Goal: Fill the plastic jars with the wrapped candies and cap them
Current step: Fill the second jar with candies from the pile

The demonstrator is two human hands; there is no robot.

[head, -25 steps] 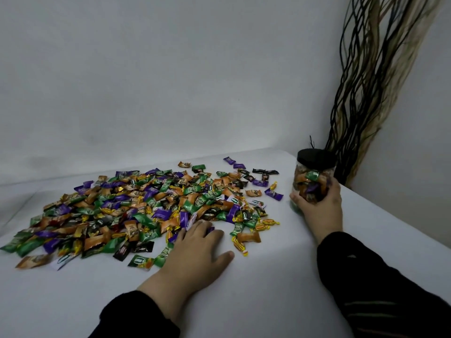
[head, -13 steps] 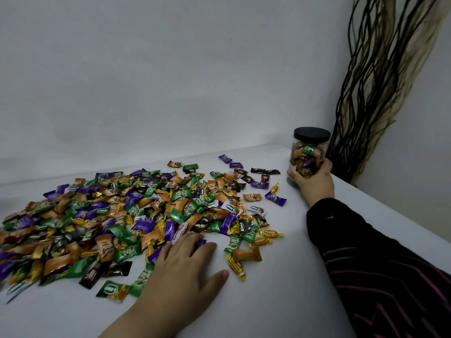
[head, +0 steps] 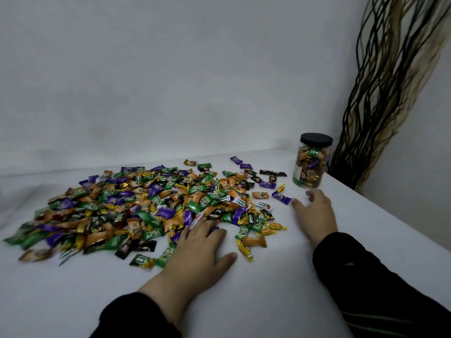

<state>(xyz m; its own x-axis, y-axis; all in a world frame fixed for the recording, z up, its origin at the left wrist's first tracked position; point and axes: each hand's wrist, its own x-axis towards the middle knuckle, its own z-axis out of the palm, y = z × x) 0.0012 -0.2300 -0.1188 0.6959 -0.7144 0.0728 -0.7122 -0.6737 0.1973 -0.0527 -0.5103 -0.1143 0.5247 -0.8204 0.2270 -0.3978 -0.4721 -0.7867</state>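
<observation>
upright, the clear jar (head: 311,167) brims with mixed candies under its black cap (head: 316,138); both hands' grip open, empty.

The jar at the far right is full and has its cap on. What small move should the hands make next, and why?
Probably fetch an empty jar: the capped jar stands free, the right hand is off it and empty, no other jar is in view, and the candy pile is large. The left hand rests flat at its edge.

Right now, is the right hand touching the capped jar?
Apart. The head view shows bare white table between the right hand and the capped jar, which stands alone.
</observation>
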